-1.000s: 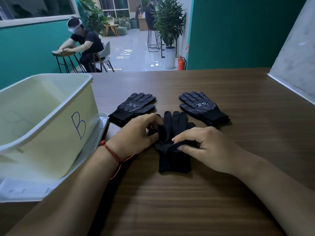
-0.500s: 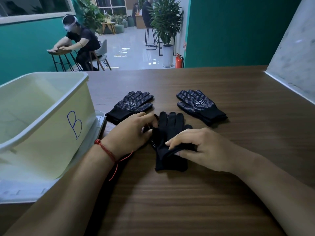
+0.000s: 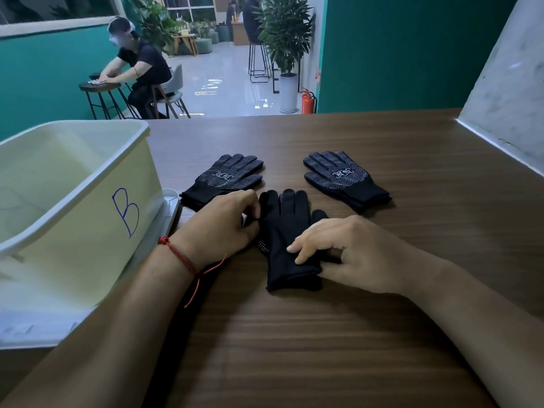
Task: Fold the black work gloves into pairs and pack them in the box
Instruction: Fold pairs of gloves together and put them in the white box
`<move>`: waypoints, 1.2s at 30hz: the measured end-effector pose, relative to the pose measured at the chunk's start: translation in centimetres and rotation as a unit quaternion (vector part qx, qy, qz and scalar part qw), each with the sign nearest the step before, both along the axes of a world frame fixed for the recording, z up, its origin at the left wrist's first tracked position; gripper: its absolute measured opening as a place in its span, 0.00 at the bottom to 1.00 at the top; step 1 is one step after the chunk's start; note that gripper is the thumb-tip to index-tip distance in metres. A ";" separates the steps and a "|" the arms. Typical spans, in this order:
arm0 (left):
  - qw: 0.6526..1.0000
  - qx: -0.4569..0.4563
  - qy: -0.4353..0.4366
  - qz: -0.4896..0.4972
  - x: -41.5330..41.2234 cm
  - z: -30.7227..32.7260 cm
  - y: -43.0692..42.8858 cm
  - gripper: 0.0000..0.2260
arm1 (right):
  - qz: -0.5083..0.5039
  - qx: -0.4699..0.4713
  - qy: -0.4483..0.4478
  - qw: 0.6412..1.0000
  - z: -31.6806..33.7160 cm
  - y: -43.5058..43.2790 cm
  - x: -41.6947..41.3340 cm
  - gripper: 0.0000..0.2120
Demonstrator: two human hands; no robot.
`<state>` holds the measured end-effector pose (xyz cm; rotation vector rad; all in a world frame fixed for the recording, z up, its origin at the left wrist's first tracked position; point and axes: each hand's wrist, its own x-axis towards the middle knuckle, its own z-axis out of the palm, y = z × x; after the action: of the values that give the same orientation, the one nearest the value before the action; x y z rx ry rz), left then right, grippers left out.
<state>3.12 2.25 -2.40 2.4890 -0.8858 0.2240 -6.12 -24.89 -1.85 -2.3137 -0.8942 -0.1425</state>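
Note:
A black glove pair [image 3: 287, 231] lies palm down on the wooden table [image 3: 323, 334], fingers pointing away from me. My left hand [image 3: 219, 228] pinches its left edge near the thumb side. My right hand [image 3: 344, 253] pinches the cuff area on its right side, fingers curled over the fabric. Two more dotted black glove stacks lie beyond: one at the left [image 3: 225, 179], one at the right [image 3: 343, 178]. The cream box [image 3: 88, 207] marked "B" stands at the left, open on top.
The box sits on its white lid [image 3: 169, 210] near the table's left edge. A grey wall panel [image 3: 506, 107] borders the table at the right. A person sits at a round table [image 3: 98, 85] far behind.
My right hand has let the folded flap lie flatter and shifted slightly toward the cuff. The left hand holds the same edge. The camera tilted a little.

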 end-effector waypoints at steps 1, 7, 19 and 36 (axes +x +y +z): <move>1.000 0.001 0.001 0.001 0.0 0.0 0.1 0.08 | -0.002 0.001 0.000 1.000 0.0 0.0 0.0 0.13; 1.000 0.008 -0.004 0.003 -0.3 0.5 0.0 0.09 | -0.019 0.002 0.036 0.999 0.2 -0.3 0.1 0.13; 1.000 -0.020 -0.004 -0.004 0.2 -0.5 0.3 0.13 | -0.020 -0.051 -0.017 0.998 -0.1 -0.4 0.3 0.15; 1.000 -0.022 -0.002 -0.010 -0.6 -0.3 -0.1 0.16 | -0.025 -0.103 -0.032 0.994 0.4 0.3 -0.5 0.11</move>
<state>2.53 2.13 -2.75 2.4388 -0.8971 0.2401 -6.60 -24.58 -1.44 -2.5360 -0.9195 -0.1520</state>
